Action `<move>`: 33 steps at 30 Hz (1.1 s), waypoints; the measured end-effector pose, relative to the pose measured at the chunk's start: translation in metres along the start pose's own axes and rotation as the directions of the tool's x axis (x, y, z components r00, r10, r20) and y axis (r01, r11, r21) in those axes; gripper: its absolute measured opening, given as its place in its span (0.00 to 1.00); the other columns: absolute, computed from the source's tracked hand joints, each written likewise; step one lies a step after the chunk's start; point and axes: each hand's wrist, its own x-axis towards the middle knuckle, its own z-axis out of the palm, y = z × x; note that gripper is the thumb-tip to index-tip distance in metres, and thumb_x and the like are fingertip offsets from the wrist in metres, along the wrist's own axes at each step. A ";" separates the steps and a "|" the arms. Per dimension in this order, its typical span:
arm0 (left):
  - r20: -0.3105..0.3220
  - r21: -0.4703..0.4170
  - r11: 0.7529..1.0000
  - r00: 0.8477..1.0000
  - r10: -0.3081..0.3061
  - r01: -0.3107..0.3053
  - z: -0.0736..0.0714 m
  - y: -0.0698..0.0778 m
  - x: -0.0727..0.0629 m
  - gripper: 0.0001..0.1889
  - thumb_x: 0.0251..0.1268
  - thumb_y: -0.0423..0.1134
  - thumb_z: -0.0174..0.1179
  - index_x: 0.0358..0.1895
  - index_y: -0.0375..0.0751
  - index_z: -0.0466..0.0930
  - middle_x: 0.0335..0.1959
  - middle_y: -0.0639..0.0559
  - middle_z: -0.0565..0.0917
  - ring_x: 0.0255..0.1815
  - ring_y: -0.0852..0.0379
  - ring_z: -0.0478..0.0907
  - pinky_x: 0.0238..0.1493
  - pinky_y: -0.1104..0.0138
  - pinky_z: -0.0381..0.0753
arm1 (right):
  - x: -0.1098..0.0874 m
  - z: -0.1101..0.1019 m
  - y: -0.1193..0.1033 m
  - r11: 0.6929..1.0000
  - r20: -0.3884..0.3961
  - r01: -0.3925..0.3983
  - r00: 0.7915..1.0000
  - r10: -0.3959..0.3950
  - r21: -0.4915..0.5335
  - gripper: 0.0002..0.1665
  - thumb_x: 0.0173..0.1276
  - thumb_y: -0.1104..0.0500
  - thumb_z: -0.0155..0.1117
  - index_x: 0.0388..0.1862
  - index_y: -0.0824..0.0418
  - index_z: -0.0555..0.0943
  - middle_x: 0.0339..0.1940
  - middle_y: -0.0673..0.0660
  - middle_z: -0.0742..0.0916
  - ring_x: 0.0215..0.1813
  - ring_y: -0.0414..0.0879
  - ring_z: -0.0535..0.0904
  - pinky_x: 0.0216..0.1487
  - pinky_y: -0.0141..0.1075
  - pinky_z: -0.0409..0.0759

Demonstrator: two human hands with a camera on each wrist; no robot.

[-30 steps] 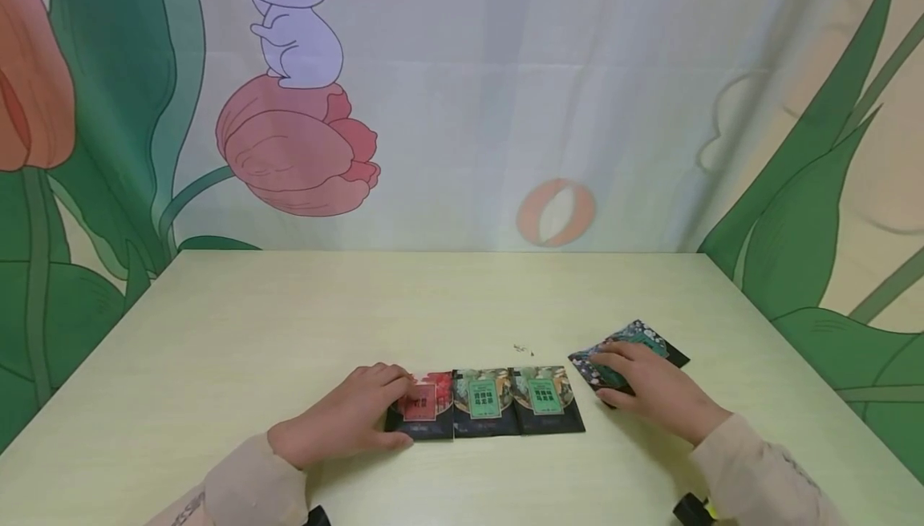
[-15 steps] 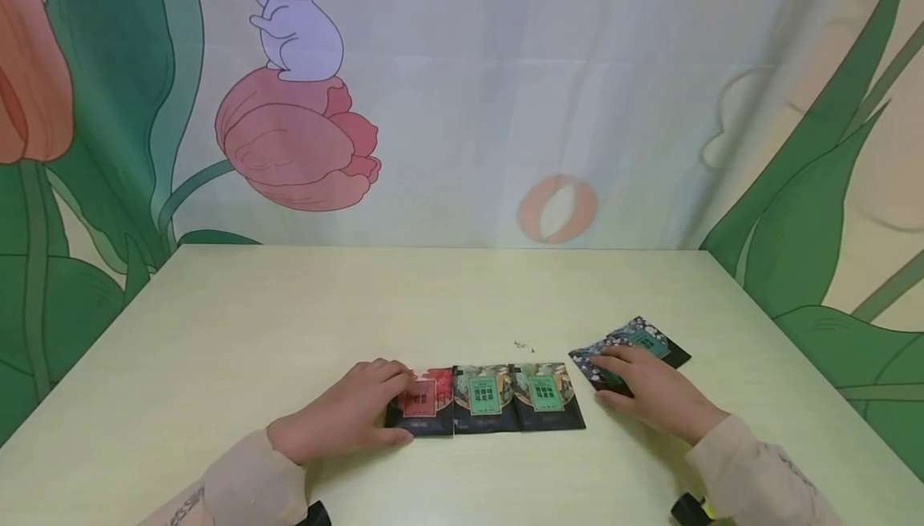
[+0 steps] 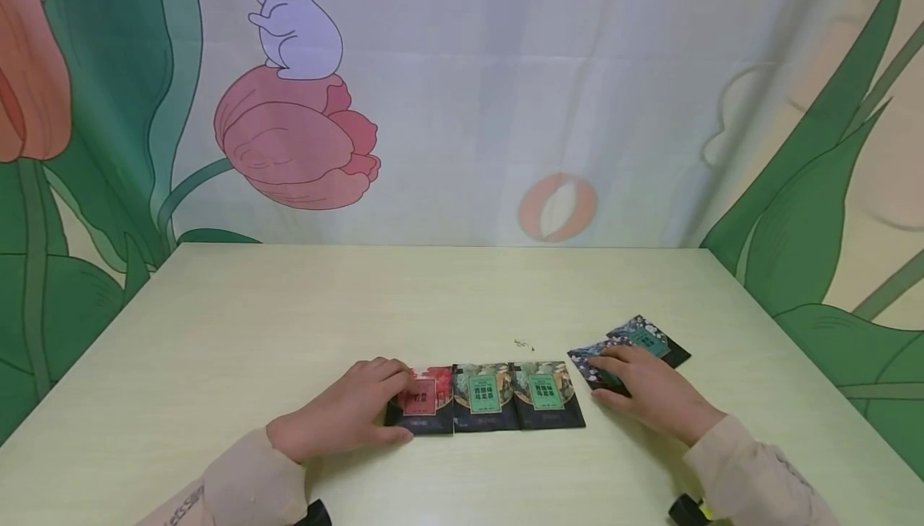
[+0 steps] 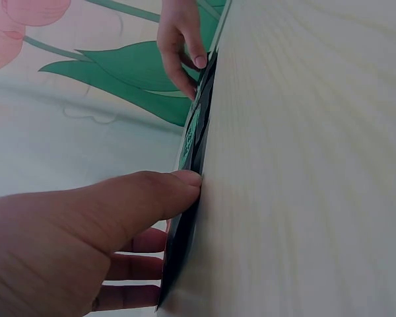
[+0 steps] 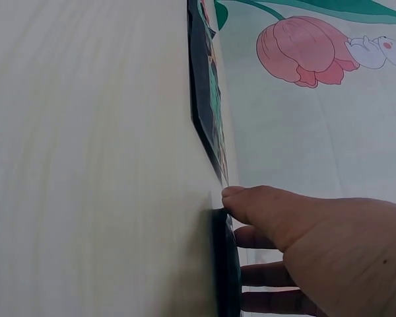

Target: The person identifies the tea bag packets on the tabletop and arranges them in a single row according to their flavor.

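Three flat tea packets lie edge to edge in a row: a red tea packet [image 3: 433, 404] at the left, then two green-labelled ones, the middle tea packet [image 3: 484, 398] and the right-hand tea packet [image 3: 546, 395]. My left hand [image 3: 354, 410] holds the red packet by its left part, thumb at the near edge and fingers over the far side. To the right, my right hand [image 3: 653, 394] grips a dark blue floral tea packet [image 3: 590, 355] between thumb and fingers. Partly beneath it lies another floral tea packet [image 3: 653, 339] with a teal label. The fingers hide parts of both held packets.
Small dark crumbs [image 3: 523, 345] lie on the pale table [image 3: 325, 301] beyond the row. A printed curtain [image 3: 447, 109] hangs behind the table's far edge. A narrow gap separates the row from the floral packets.
My right hand has slid slightly left with the upper floral packet, so more of the lower one shows. The left hand and the row keep their places; the view has tilted a little.
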 end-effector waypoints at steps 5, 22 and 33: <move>-0.003 0.006 1.000 1.000 0.005 -0.005 0.001 -0.001 0.000 0.27 0.53 0.55 0.69 0.53 0.45 0.77 0.55 0.51 0.78 0.57 0.52 0.72 0.62 0.53 0.71 | 0.000 0.001 -0.001 1.000 0.000 -0.006 1.000 0.006 0.005 0.30 0.65 0.45 0.63 0.63 0.57 0.76 0.61 0.62 0.79 0.63 0.63 0.73 0.63 0.59 0.71; 0.009 -0.027 1.000 1.000 -0.014 0.014 -0.001 0.002 0.001 0.26 0.53 0.54 0.70 0.53 0.46 0.78 0.54 0.52 0.78 0.57 0.53 0.72 0.63 0.52 0.70 | -0.005 0.002 -0.004 1.000 -0.047 0.006 0.999 -0.007 -0.012 0.27 0.64 0.46 0.64 0.60 0.56 0.79 0.56 0.61 0.82 0.60 0.61 0.76 0.59 0.56 0.75; 0.009 -0.020 1.000 1.000 -0.013 0.013 -0.001 0.001 0.001 0.27 0.53 0.54 0.70 0.53 0.45 0.78 0.54 0.51 0.78 0.56 0.52 0.72 0.63 0.52 0.71 | -0.008 0.001 -0.008 1.000 -0.046 0.014 0.999 -0.014 -0.016 0.26 0.64 0.45 0.64 0.59 0.55 0.80 0.55 0.60 0.82 0.58 0.60 0.77 0.58 0.55 0.76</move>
